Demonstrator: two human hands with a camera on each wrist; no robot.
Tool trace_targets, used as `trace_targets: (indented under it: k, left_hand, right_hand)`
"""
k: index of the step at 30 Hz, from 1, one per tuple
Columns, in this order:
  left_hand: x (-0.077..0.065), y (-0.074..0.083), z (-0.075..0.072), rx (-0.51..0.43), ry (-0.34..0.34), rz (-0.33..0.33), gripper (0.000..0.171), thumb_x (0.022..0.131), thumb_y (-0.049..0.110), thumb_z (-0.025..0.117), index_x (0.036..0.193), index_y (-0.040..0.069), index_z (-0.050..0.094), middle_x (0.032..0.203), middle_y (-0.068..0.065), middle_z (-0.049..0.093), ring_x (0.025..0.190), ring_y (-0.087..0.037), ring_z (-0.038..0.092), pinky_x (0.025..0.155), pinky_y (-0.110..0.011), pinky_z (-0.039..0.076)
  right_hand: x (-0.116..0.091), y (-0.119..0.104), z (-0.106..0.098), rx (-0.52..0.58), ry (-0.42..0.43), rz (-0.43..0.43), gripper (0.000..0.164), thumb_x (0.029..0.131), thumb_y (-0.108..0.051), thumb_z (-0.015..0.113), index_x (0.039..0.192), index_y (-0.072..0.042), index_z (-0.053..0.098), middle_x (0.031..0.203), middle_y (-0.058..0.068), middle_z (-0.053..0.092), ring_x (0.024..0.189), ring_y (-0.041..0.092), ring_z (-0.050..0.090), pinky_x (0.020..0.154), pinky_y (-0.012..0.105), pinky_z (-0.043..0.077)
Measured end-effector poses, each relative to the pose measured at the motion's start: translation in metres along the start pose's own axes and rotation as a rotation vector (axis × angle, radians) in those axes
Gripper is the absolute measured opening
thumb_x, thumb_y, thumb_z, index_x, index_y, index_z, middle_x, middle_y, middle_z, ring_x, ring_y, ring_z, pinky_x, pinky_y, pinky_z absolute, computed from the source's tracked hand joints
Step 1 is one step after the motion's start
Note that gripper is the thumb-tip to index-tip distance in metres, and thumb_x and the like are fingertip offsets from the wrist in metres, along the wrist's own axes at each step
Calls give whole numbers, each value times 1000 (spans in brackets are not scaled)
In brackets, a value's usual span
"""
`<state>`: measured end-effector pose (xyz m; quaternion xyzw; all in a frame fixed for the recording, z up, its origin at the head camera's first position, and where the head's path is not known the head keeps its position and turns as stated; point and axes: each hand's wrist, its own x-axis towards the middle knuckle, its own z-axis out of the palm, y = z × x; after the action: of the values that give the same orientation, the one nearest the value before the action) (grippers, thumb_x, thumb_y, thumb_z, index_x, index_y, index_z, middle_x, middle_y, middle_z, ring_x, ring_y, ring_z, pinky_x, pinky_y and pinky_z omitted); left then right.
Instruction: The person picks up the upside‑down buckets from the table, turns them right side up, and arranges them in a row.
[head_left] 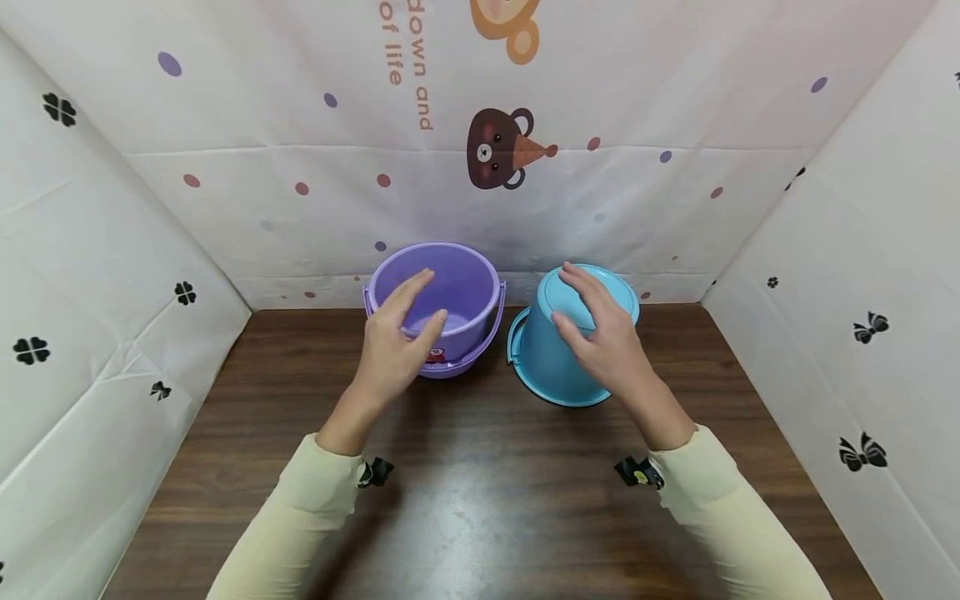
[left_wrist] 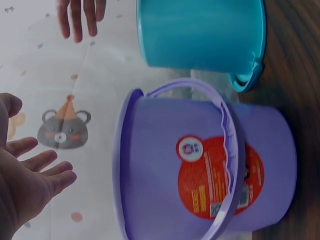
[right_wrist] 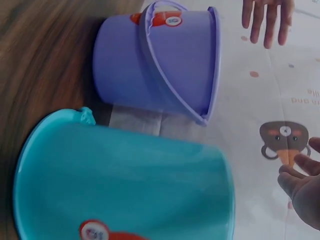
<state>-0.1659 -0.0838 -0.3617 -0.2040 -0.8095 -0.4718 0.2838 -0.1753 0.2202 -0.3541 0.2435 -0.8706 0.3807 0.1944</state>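
A purple bucket (head_left: 457,287) stands upright at the back of the table, its mouth facing up and its handle (left_wrist: 231,165) hanging down over a red label (left_wrist: 210,185). To its right a blue bucket (head_left: 555,358) sits upside down, base on top, with its handle (head_left: 517,333) low by the rim. My left hand (head_left: 393,346) hovers above the near left side of the purple bucket, fingers spread and thumb apart. Over the blue bucket hangs my right hand (head_left: 603,337), its fingers likewise loosely extended. In the wrist views both hands hold nothing and are raised higher than the buckets.
The dark wooden table (head_left: 465,517) runs up to a white printed backdrop (head_left: 330,208) just behind the buckets. Similar white sheets close off the left (head_left: 90,275) and right (head_left: 840,292) sides. A small gap separates the buckets.
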Motion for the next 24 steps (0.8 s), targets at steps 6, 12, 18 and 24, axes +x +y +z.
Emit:
trace_targets:
  k: [6,12,18,24]
  left_hand:
    - [-6,5,14,17,-60,87,58,92,16,76,145,2,57,147,-17,60,140,-31,54,120,-43,40]
    - [-17,8,31,91,-177,149,67,90,24,80,148,2,53,151,-19,55,142,-33,51,121,-47,40]
    - [-23,13,43,226,-276,219,77,88,36,82,151,4,50,155,-19,51,144,-38,48,119,-50,41]
    - [-28,13,58,261,-316,294,80,88,39,82,150,1,50,152,-20,52,143,-37,50,119,-47,42]
  right_hand:
    - [-13,16,-13,-4,38,-11,62,97,-14,69,155,-18,48,163,2,44,151,28,40,113,67,41]
    - [-23,31,-27,-63,45,-28,65,93,-9,73,153,-12,50,163,6,44,146,36,45,95,64,56]
    - [-33,48,-41,-143,21,-35,70,90,-8,76,154,-10,48,164,11,41,147,39,44,102,64,50]
    - [-44,67,-51,-170,5,-32,75,87,-5,79,154,-7,46,164,15,39,147,43,42,106,69,43]
